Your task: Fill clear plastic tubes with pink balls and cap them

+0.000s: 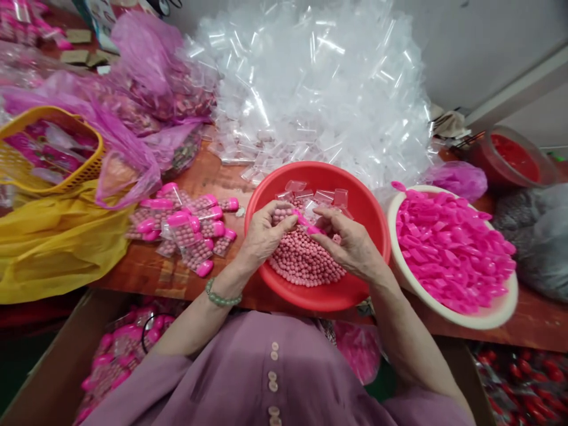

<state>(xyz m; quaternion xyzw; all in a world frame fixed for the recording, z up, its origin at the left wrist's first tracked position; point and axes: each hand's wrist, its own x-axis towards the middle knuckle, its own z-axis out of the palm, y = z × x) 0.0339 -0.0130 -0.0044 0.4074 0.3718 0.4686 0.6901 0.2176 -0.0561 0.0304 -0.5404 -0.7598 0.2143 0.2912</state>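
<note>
Pink plastic and clear film make up the packet (283,213), which I see over the red bowl (284,177), gripped between the person's two hands. The left hand (270,229) has its grip closed on the beaded body, thumb near the cap (305,221); the right hand (348,239) has its grip pinched on the cap's far end. Fingers hide part of the join, so I cannot tell how the two parts meet.

I judge the packet light, its film thin and rather slippery, its beads hard and ready to roll if the mouth tips. The cap looks smooth and fairly stiff. I would take the body lightly across its flat faces, since a hard squeeze could buckle the film, and the cap by its sides.

Both hands work inside the bowl's rim, above the beads (306,260) and the loose sleeves (323,196), so a spill should land there. The bowl's near rim lies close to the tabletop's (222,177) front edge. On the right, the white basin (506,307) crowds the bowl, leaving the right elbow little sideways room. On the left, tabletop shows between the bowl and the capped packets (195,228), an easier way out.
</note>
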